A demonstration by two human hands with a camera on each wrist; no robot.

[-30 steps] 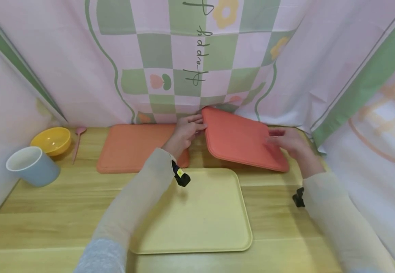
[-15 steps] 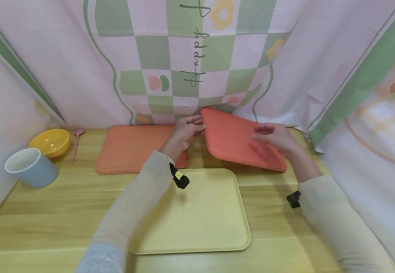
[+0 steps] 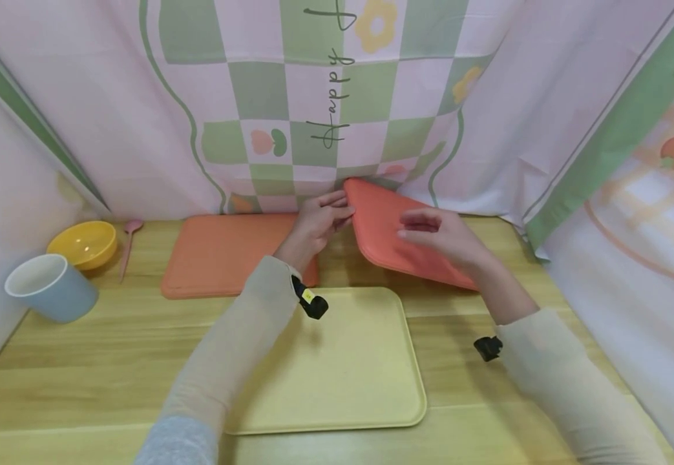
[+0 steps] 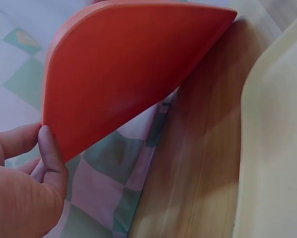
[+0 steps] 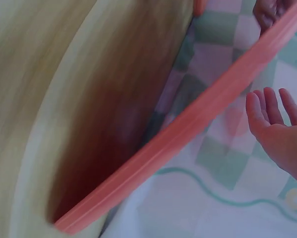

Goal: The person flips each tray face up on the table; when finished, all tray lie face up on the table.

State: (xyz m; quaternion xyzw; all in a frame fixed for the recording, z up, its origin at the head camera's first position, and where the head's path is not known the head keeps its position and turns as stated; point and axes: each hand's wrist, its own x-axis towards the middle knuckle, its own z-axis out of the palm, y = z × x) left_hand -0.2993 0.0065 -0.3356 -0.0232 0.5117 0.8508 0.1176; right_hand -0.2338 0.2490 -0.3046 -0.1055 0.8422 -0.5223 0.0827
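Board (image 3: 374,226), tilted, slopes lengthwise down and right from the left hand's (image 3: 315,226) pinching fingers. Right hand's (image 3: 450,237) fingers, loose, hover above.

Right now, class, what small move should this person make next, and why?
Probably bring the right hand to the lower end of the red board to steady it: the board is tilted, only the left hand pinches it, and the right hand hovers apart from it.
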